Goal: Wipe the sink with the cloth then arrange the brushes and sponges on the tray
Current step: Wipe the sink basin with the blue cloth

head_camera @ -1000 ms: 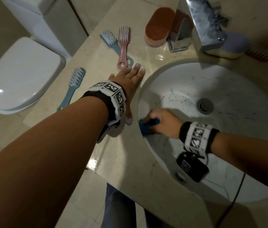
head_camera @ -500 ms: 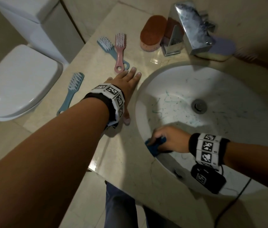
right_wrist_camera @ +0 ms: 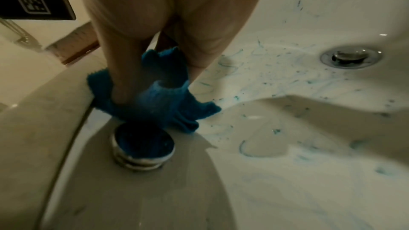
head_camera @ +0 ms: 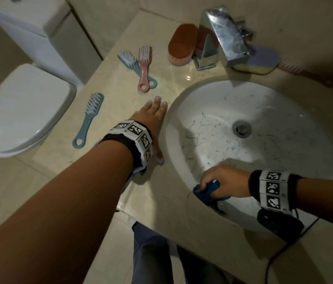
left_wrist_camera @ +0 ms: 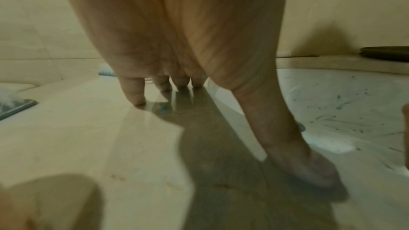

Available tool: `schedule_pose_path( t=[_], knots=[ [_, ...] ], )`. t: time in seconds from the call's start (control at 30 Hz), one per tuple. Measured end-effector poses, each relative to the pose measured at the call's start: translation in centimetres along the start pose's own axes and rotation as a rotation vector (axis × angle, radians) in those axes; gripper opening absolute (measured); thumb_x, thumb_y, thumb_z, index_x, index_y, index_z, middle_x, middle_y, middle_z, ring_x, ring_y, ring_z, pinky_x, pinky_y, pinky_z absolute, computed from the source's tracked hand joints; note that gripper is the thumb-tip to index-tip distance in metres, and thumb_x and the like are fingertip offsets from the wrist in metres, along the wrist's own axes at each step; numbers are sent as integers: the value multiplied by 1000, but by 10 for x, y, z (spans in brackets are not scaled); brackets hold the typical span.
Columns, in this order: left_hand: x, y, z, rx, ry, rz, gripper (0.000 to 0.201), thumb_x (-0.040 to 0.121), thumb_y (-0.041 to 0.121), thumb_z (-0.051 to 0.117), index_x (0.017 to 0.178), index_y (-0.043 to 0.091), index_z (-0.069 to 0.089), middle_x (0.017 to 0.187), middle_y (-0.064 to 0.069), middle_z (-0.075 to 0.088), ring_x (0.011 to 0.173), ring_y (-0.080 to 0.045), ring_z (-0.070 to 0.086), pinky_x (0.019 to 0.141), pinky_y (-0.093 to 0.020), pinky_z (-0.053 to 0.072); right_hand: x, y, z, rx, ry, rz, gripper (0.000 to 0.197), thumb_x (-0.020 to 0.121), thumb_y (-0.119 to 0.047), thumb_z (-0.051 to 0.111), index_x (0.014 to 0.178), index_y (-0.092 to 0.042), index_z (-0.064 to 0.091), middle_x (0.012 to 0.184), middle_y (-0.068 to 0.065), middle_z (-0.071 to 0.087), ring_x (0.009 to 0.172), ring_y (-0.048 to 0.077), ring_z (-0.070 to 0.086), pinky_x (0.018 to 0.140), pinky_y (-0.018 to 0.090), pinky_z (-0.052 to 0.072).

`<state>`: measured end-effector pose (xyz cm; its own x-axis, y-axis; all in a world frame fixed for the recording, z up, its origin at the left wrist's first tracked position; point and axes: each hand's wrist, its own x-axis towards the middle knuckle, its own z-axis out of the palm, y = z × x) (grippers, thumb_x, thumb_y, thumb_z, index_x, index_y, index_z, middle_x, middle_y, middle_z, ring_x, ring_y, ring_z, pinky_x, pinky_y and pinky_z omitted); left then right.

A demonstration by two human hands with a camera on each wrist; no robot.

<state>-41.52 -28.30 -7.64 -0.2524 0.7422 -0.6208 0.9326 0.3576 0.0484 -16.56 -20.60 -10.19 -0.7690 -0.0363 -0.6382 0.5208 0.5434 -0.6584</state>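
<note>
Right hand (head_camera: 226, 182): fingers curled round the blue cloth (head_camera: 207, 191), pressing it against the near left wall of the sink (head_camera: 304, 111), at the rim.
Cloth, close view: bunched under the fingers (right_wrist_camera: 124, 69), just above a round chrome overflow fitting (right_wrist_camera: 142, 148).
Left hand (head_camera: 153, 119): flat on the marble counter (head_camera: 104, 156), fingers straight and spread, thumb close to the sink's edge.
Sink: white bowl streaked with blue-green marks; chrome drain (head_camera: 241, 128) at the centre.
Brushes: one blue brush (head_camera: 89, 119) alone at the counter's left; a second blue brush (head_camera: 128, 62) and a pink brush (head_camera: 144, 68) lying crossed at the handles, beyond the left fingertips.
Sponges: an orange-topped sponge (head_camera: 181, 45) left of the chrome tap (head_camera: 225, 35); a purple-and-yellow sponge (head_camera: 262, 60) partly hidden behind the spout.
Further brush: reddish, in shadow at far right (head_camera: 307, 73), details unclear.
Surroundings: white toilet (head_camera: 22, 111), lid closed, left of the counter.
Writing: square black-and-white code patterns on both wristbands (head_camera: 136, 133); no readable words.
</note>
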Motion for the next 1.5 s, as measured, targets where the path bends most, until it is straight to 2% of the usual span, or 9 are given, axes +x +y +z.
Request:
schedule_pose_path(
  t=[0.1, 0.2, 0.33, 0.47, 0.7, 0.9, 1.13, 1.3, 1.5],
  knots=[
    [0, 0, 1, -16, 16, -1, 168, 26, 63, 87, 147, 14, -20, 156, -8, -23, 146, -26, -16, 121, -43, 9, 11, -6, -6, 33, 27, -3, 23, 78, -9, 69, 87, -30, 64, 83, -13, 62, 72, 9, 56, 68, 19, 47],
    [-2, 1, -1, -18, 15, -2, 166, 30, 59, 89, 147, 14, -20, 156, -8, -23, 145, -26, -16, 121, -43, 8, 26, -11, -4, 70, 156, -36, 20, 79, -8, 70, 96, -18, 66, 74, -20, 53, 64, -5, 49, 59, 5, 37],
    [-1, 1, -1, -29, 19, -10, 167, 29, 59, 89, 147, 15, -20, 156, -7, -24, 146, -27, -16, 121, -44, 8, 7, 9, 1, 37, -13, -19, 26, 78, -11, 72, 92, -30, 61, 91, -23, 52, 82, -9, 49, 71, 0, 35],
    [3, 0, 3, -12, 18, 1, 171, 24, 64, 86, 147, 14, -21, 156, -8, -23, 145, -26, -17, 121, -43, 8, 0, 13, 1, 62, -65, 6, 27, 77, -14, 73, 82, -37, 60, 90, -22, 55, 87, 2, 54, 83, 17, 46],
    [-8, 1, -2, 5, 10, -3, 162, 33, 61, 87, 148, 16, -18, 156, -6, -23, 146, -26, -14, 121, -43, 9, 28, -2, -3, 15, 147, -65, 22, 79, 1, 65, 99, -6, 68, 85, -24, 49, 79, -13, 45, 70, -4, 33],
    [4, 0, -42, 81, 82, 39, 141, 45, 50, 89, 151, 12, 3, 159, -10, 0, 146, -30, 6, 119, -42, 17, 7, -1, -2, -155, -52, -4, 25, 77, -1, 59, 99, -11, 68, 97, 0, 62, 95, 18, 58, 86, 28, 49],
    [17, 6, -38, 64, -6, 55, 147, 52, 48, 87, 148, 10, -17, 156, -11, -22, 146, -28, -14, 118, -34, -3, 92, -18, -38, 170, 431, 25, 22, 84, -6, 64, 106, -10, 63, 97, -1, 59, 92, 13, 54, 74, 17, 40],
    [22, 6, -38, 88, -17, 60, 153, 47, 51, 88, 147, 12, -21, 155, -9, -25, 145, -30, -15, 118, -37, -1, 138, -11, -83, 657, 1061, 151, 37, 74, -3, 72, 64, -27, 46, 70, -10, 51, 67, 9, 50, 61, 18, 39],
    [21, 2, -37, 113, -22, 70, 158, 43, 53, 89, 146, 15, -24, 155, -6, -28, 145, -27, -17, 118, -36, -2, 137, -14, -71, 576, 964, 46, 25, 74, 7, 64, 79, -16, 56, 90, 1, 59, 87, 16, 55, 72, 19, 40]
  ],
)
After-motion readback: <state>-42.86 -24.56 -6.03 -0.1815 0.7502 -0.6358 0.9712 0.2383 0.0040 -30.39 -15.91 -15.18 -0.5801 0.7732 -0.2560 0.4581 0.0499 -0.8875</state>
